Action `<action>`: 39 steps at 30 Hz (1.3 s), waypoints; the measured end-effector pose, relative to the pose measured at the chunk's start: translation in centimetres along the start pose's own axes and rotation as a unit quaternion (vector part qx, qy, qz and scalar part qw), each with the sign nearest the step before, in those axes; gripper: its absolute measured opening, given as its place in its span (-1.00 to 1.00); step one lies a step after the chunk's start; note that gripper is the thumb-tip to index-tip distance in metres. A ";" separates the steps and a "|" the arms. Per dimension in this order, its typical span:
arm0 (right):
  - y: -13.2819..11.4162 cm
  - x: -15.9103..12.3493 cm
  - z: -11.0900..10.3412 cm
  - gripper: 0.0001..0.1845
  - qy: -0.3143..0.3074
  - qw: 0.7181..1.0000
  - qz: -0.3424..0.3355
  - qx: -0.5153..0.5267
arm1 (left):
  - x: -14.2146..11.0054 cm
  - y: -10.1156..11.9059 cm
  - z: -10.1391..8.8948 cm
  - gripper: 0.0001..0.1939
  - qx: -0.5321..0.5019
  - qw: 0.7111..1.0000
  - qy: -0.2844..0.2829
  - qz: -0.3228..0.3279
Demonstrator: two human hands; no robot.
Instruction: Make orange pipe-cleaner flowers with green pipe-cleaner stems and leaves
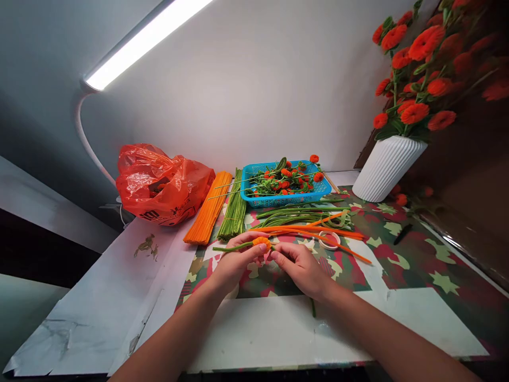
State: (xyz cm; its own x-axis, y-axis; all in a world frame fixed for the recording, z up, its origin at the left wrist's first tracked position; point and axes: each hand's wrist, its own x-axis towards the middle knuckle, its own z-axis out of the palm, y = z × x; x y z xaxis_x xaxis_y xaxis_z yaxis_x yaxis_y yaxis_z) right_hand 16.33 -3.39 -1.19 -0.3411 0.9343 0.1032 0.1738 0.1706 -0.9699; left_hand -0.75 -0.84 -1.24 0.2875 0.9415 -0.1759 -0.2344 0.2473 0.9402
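My left hand (237, 261) pinches a small orange pipe-cleaner flower (261, 242) on a green stem (230, 248) that sticks out to the left. My right hand (301, 267) is closed beside it, its fingertips touching the flower's right side. Both hands hover over a red and green patterned mat (401, 254). Just beyond the hands lie loose orange and green pipe cleaners (314, 229) and a small tape roll (329, 240).
A blue basket (254, 199) of finished flowers stands at the back. Left of it lie a green bundle (234, 209), an orange bundle (209, 209) and a red plastic bag (161, 183). A white vase (384, 168) of orange flowers stands at right. A lamp (147, 40) hangs overhead.
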 end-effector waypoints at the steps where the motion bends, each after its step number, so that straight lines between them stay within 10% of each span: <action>1: 0.0 0.0 -0.1 -0.69 -0.005 1.000 -0.007 -0.009 | 0.0 0.0 0.0 -0.71 -0.001 1.000 0.006 -0.001; 11: 0.1 -0.1 -0.9 -0.74 -0.126 0.992 -0.027 -0.014 | 0.1 0.2 -0.1 -0.78 0.039 0.998 -0.041 0.019; 27: 0.9 0.1 -0.2 -0.52 -0.100 0.978 0.051 0.174 | -0.3 0.3 0.4 -0.81 0.067 0.995 -0.063 0.044; 39: 0.1 0.1 -0.2 -0.60 -0.039 0.995 0.040 0.085 | 0.0 0.4 0.3 -0.75 0.053 0.997 -0.002 0.058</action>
State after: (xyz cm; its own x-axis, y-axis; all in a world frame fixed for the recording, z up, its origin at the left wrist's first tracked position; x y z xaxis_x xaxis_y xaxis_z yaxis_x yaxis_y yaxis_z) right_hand 16.52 -3.24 -1.23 -0.4045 0.9144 0.0139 0.0471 0.0360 -0.9982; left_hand -0.55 -0.85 -0.72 0.2682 0.9613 -0.0630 -0.1671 0.1108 0.9797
